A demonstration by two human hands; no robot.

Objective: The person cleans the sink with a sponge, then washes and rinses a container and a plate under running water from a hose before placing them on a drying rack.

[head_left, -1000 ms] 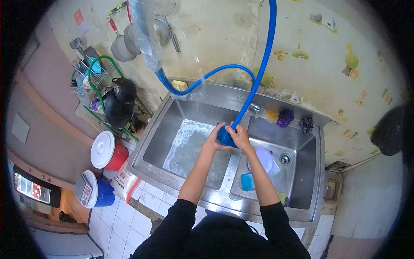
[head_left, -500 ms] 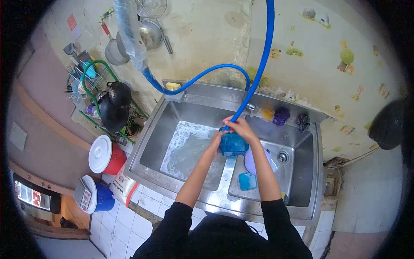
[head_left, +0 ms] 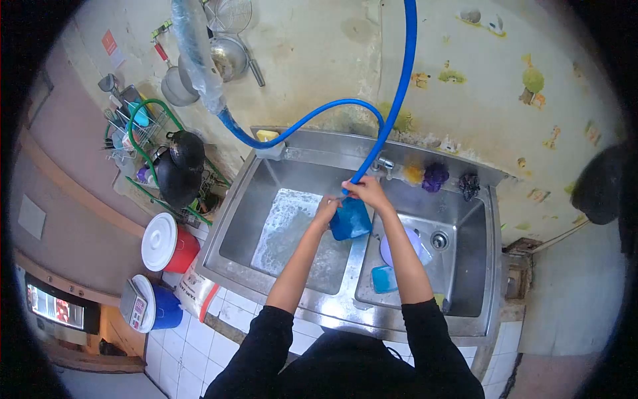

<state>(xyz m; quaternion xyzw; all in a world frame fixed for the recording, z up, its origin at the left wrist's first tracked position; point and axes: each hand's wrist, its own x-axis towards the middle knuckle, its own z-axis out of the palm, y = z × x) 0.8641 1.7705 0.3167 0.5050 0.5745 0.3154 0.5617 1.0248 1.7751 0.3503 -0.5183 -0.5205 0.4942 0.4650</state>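
My left hand (head_left: 326, 211) is closed on the upper edge of a translucent blue plastic container (head_left: 352, 221), which hangs tilted above the divider between the two sink basins. Closed round the end of a thick blue hose (head_left: 393, 106), my right hand (head_left: 369, 193) keeps it at the container's top edge. The hose's mouth and the container's inside are hidden. Below, in the right basin, sit a lilac bowl (head_left: 407, 243) and a small blue rectangular plastic piece (head_left: 383, 279). Foamy water (head_left: 286, 229) lies in the left basin (head_left: 242, 229).
A faucet (head_left: 383, 164), a yellow scrubber (head_left: 413, 175) and a purple one (head_left: 436, 177) line the back ledge. A yellow sponge (head_left: 267, 135) rests at the back left corner. Lidded red (head_left: 181, 246) and blue (head_left: 166, 307) buckets stand left, near black woks (head_left: 178, 179).
The blue container has tilted and moved slightly left, and both hands have shifted a little with it. The hose end stays in my right hand. The view has shifted slightly.
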